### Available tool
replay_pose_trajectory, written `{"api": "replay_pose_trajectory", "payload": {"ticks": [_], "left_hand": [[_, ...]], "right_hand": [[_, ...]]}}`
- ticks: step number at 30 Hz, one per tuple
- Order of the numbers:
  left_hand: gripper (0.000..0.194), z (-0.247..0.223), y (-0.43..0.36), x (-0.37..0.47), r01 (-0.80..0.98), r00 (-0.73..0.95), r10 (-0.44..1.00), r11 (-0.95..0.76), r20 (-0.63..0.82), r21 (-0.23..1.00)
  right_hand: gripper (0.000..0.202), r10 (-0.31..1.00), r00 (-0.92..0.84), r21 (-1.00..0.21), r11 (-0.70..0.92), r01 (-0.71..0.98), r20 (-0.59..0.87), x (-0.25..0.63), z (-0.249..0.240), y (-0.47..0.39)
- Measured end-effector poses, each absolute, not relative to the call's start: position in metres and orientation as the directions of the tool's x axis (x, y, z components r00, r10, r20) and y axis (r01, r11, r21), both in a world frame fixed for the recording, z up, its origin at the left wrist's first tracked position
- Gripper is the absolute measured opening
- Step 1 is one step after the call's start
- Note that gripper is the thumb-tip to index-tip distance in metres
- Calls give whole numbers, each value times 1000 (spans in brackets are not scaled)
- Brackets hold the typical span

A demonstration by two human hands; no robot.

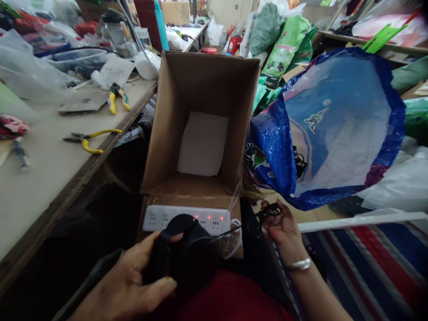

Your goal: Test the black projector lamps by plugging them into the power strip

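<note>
My left hand (133, 272) is closed around a dark, rounded black device (187, 249) held low in front of my body. Its exact kind is hard to make out in the shadow. A thin black cable (267, 214) runs from its right side to my right hand (282, 227), whose curled fingers grip a looped part of it. Just beyond the device lies a white power strip (152, 218) with several sockets and red lights, partly hidden behind it. Past the strip, a tall cardboard box (197, 189) stands with its mouth towards me and a pale sheet (203, 145) at its bottom.
On the left workbench (43, 169) lie two yellow-handled pliers (87, 139) (117, 98) among plastic bags and a basket (78, 60). To the right, a big blue bag (277, 147) gapes with black corded items inside. Striped fabric (371, 263) spreads at lower right.
</note>
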State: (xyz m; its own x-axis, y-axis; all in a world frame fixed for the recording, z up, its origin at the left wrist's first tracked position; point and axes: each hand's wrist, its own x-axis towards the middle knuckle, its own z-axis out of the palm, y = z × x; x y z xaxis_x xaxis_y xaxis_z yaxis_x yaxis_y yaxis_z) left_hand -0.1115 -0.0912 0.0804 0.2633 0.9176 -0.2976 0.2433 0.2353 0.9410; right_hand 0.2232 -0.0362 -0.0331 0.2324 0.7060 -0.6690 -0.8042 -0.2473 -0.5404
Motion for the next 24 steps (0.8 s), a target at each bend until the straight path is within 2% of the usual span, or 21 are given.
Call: {"api": "replay_pose_trajectory", "payload": {"ticks": [4, 7, 11, 16, 18, 20, 22, 24], "left_hand": [[47, 90, -97, -110, 37, 76, 918, 386, -388, 922], [49, 98, -98, -110, -90, 27, 909, 416, -415, 905], [51, 103, -92, -110, -148, -62, 920, 375, -387, 915], [45, 105, -81, -111, -219, -182, 934, 266, -307, 939], [43, 104, -78, -112, -233, -178, 945, 228, -272, 945], [43, 104, -76, -111, -238, -144, 960, 200, -238, 950], [41, 106, -74, -110, -236, -116, 971, 180, -211, 955], [39, 109, -73, -108, -244, -125, 975, 151, -185, 958]], "right_hand": [[11, 689, 235, -558, -291, -777, -686, 211, -42, -44], [11, 709, 258, -625, -320, -712, -656, 207, -54, -52], [24, 795, 222, -736, -363, -572, -565, 206, -57, -63], [29, 876, 92, -838, -415, -354, -473, 207, -49, -72], [27, 922, 62, -912, -367, -183, -383, 207, -48, -74], [23, 969, 10, -965, -247, 92, -247, 205, -47, -75], [15, 991, -79, -927, -68, 368, -105, 200, -40, -75], [6, 982, -191, -829, 106, 548, 0, 192, -29, -73]]}}
